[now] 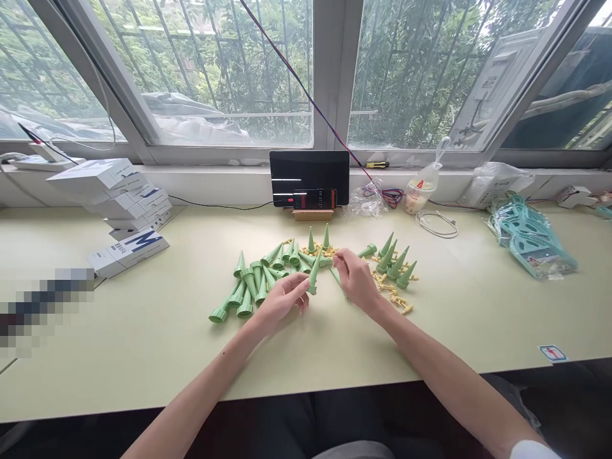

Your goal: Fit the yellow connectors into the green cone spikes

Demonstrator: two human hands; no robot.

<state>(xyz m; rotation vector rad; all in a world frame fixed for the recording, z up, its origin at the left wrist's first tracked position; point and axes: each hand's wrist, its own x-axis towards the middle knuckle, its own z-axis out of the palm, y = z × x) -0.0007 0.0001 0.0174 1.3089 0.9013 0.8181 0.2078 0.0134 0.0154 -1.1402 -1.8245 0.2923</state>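
My left hand (285, 296) holds a green plastic cone spike (314, 274) by its wide end, the point upward. To its right, my right hand (354, 278) has its fingers pinched together at the small yellow plastic pieces (329, 252); what is between the fingertips is too small to make out. A heap of green cone spikes (248, 280) lies left of and behind my left hand. Several more green spikes (396, 264) stand or lean right of my right hand, among scattered yellow pieces (399, 301). Two further spikes (326, 237) stand upright at the back.
A black tablet (310, 172) with a phone (315, 199) before it stands at the window. White boxes (129, 252) are stacked at left. Bagged teal plastic parts (535, 239) lie at right, beyond a coiled white cable (436, 224) and a bagged cup (421, 191).
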